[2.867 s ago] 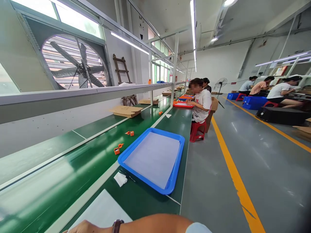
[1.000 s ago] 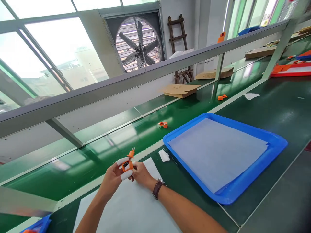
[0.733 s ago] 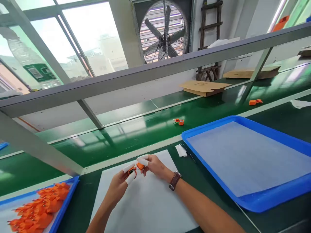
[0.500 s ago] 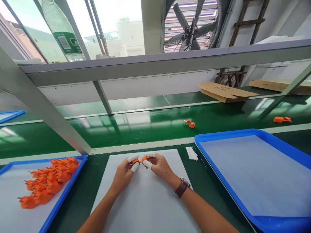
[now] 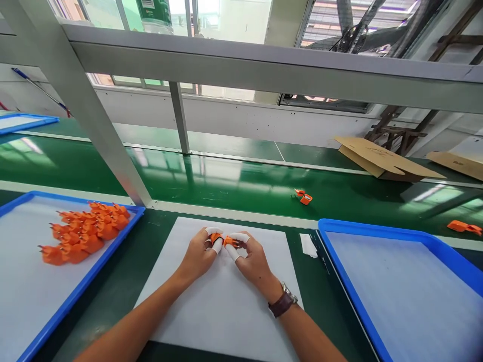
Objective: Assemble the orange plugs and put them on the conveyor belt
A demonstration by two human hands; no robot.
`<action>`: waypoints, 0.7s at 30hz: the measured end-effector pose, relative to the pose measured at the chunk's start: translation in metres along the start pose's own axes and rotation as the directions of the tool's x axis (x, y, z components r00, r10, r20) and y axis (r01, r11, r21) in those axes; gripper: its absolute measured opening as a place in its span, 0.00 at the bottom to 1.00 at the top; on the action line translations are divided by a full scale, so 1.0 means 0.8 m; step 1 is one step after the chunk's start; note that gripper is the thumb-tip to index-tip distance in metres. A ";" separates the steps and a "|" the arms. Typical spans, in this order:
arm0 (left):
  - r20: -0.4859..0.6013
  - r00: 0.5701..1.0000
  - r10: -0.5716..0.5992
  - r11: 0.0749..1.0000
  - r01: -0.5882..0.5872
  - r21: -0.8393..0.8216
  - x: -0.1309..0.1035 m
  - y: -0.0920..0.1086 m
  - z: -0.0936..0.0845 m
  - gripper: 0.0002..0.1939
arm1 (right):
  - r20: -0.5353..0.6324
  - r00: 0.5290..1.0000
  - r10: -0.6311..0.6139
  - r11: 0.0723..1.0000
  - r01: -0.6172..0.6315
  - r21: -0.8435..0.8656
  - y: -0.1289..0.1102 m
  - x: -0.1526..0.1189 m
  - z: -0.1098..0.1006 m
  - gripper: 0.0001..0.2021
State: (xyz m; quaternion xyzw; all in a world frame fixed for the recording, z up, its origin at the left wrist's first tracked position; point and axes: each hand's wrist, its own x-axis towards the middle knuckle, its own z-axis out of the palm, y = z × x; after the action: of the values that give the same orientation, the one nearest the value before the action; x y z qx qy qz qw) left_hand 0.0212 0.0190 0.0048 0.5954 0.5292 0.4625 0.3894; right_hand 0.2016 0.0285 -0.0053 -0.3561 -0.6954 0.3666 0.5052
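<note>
Over a white sheet point(image 5: 226, 296), my left hand point(image 5: 199, 255) pinches a small orange piece point(image 5: 216, 237) between white-covered thumb and finger. My right hand point(image 5: 252, 259), with a brown-strapped watch on its wrist, grips another orange piece point(image 5: 230, 242) close beside it. The two pieces nearly meet; whether they are joined is too small to tell. To the left, a blue-rimmed tray point(image 5: 94, 271) holds several orange parts point(image 5: 90, 244) in rows.
A blue-rimmed tray point(image 5: 350, 296) lined with white stands on the right, with a white scrap point(image 5: 308, 246) beside it. Orange parts point(image 5: 306, 199) lie on the green surface beyond. A metal post point(image 5: 109, 146) rises at the back left; cardboard point(image 5: 385, 156) lies at the back right.
The view has tilted down and shifted. Both hands keep their orange pieces close together; the right one's piece now shows more between the fingers.
</note>
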 end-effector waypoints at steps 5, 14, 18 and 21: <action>0.199 0.979 0.040 0.999 -0.034 -0.034 -0.003 -0.005 -0.004 0.23 | -0.120 0.970 0.210 0.977 -0.202 0.074 0.004 0.006 -0.002 0.09; 0.104 0.949 0.299 0.893 -0.316 0.320 -0.008 -0.014 0.002 0.19 | -0.043 0.983 0.181 0.982 -0.178 0.055 -0.001 0.001 0.000 0.09; 0.103 0.940 0.324 0.865 -0.339 0.370 -0.011 -0.018 0.005 0.19 | -0.030 0.976 0.218 0.976 -0.217 0.017 0.000 0.000 0.000 0.08; 0.085 0.948 0.307 0.871 -0.316 0.376 -0.011 -0.018 0.007 0.17 | -0.018 0.972 0.235 0.972 -0.235 0.007 0.002 0.000 -0.001 0.08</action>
State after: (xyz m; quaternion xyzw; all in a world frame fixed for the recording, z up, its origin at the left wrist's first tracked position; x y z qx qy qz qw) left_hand 0.0224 0.0122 -0.0114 0.7426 0.5022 0.3997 0.1912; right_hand 0.2023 0.0291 -0.0064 -0.4383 -0.6427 0.4222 0.4655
